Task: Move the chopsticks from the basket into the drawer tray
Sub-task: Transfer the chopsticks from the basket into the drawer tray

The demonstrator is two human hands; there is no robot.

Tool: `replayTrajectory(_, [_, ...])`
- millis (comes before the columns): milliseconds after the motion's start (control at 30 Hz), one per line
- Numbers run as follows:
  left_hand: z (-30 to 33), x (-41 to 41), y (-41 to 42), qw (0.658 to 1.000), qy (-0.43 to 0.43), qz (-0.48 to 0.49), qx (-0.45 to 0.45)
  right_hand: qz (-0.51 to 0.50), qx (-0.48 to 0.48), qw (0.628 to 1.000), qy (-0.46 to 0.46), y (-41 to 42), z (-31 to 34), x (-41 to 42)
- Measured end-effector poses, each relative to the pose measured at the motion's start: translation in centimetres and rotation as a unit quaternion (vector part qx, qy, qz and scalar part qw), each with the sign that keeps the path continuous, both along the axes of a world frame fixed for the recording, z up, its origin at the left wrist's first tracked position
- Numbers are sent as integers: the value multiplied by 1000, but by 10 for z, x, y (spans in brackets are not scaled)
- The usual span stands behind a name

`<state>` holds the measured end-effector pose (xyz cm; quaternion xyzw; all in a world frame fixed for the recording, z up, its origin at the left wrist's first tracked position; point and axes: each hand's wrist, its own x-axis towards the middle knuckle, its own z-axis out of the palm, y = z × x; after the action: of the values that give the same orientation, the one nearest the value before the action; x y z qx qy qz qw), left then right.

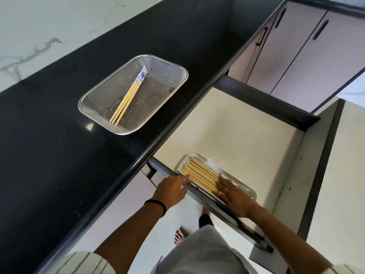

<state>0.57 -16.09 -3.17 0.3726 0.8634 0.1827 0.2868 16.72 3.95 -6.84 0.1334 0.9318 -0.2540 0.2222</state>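
Basket [167, 64] holds few chopsticks [129, 95]; drawer tray [249, 190] holds many.

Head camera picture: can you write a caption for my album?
Both hands tidy chopsticks in the drawer tray; a few wait in the basket.

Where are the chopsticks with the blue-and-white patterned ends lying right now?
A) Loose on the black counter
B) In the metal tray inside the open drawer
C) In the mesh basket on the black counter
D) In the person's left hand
C: the blue-and-white-ended chopsticks lie inside the mesh basket on the black counter, while the drawer tray holds only plain-looking ones.
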Motion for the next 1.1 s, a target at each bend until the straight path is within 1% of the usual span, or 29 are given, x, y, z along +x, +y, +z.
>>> replayTrajectory(100, [1, -1, 0, 1000, 0, -1, -4, 14, -43, 999, -24, 4, 5, -1])
replayTrajectory(167, [1, -1, 1, 1000, -2, -6, -4, 12, -35, 999, -18, 5, 6, 2])
replayTrajectory(233, [2, -2, 1, 1000, 0, -13, -6, -20, -23, 1000, -2, 3, 6, 6])
replayTrajectory(300, [2, -2, 1, 1000, 4, -16, -9, -47, -34, 998, 1, -4, 7, 12])
replayTrajectory(400, [1, -1, 1, 1000, 9, -16, -14, -27, -57, 998, -30, -12, 5, 21])
replayTrajectory(467, [1, -1, 2, 1000, 9, -15, -16, -24, -38, 998, -39, -12, 4, 23])
replayTrajectory(567, [0, -1, 2, 1000, 10, -13, -11, -14, 4, 1000, -14, -10, 6, 18])
replayTrajectory(667, [0, -2, 2, 1000, 9, -8, -4, -44, -1, 999, -13, -10, 7, 14])
replayTrajectory(767, [0, -1, 2, 1000, 4, -6, -5, -68, -8, 997, -34, -9, 5, 15])
replayTrajectory(833, [-1, -1, 2, 1000, -1, -8, -8, -59, -16, 997, -42, -8, 3, 17])
replayTrajectory(967, [-1, -1, 3, 1000, 0, -9, -14, -20, -25, 999, -9, -9, 5, 23])
replayTrajectory(1100, [1, -3, 4, 1000, 6, -16, -13, 28, 10, 999, -24, -9, 8, 25])
